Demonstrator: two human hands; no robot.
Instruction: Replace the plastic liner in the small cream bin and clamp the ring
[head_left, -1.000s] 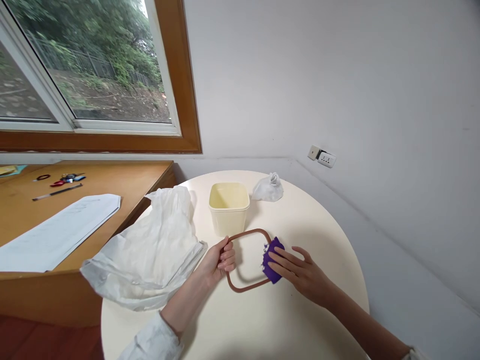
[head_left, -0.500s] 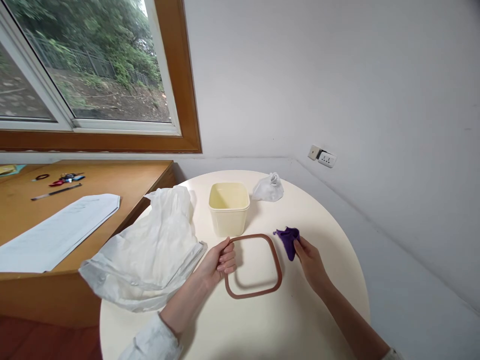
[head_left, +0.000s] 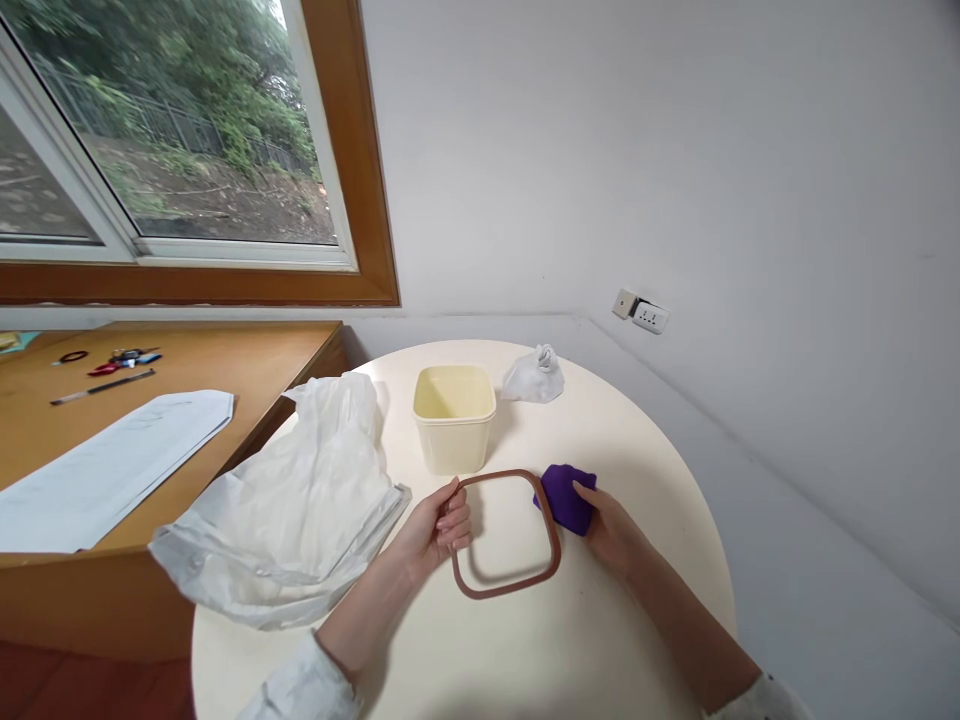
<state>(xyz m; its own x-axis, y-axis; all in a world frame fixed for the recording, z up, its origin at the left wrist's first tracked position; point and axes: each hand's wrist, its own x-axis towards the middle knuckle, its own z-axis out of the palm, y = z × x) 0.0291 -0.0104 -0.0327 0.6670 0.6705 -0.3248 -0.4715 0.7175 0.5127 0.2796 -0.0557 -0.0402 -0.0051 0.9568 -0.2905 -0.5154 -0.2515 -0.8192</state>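
Note:
My left hand (head_left: 439,528) is closed around the left side of a brown rounded-square frame (head_left: 553,545), which looks like a rim or ring with an open middle. The frame is held over the white round table (head_left: 525,660). In my right hand (head_left: 611,525) is a purple cloth (head_left: 568,497), pinched between thumb and fingers at the frame's right side. The cloth reaches behind the frame's right edge; whether it touches cannot be told. Just beyond the frame stands a pale yellow square bin (head_left: 455,440), upright, its top uncovered.
A large crumpled white plastic bag (head_left: 300,500) lies on the table's left. A small knotted plastic bag (head_left: 534,375) sits behind the bin to the right. The wooden desk (head_left: 255,365) at left bears papers (head_left: 127,460), a pen (head_left: 103,387) and keys (head_left: 127,360).
The purple cloth has come left to the frame's right edge, and it now shows a broader, flatter face. My left hand and the frame have hardly moved.

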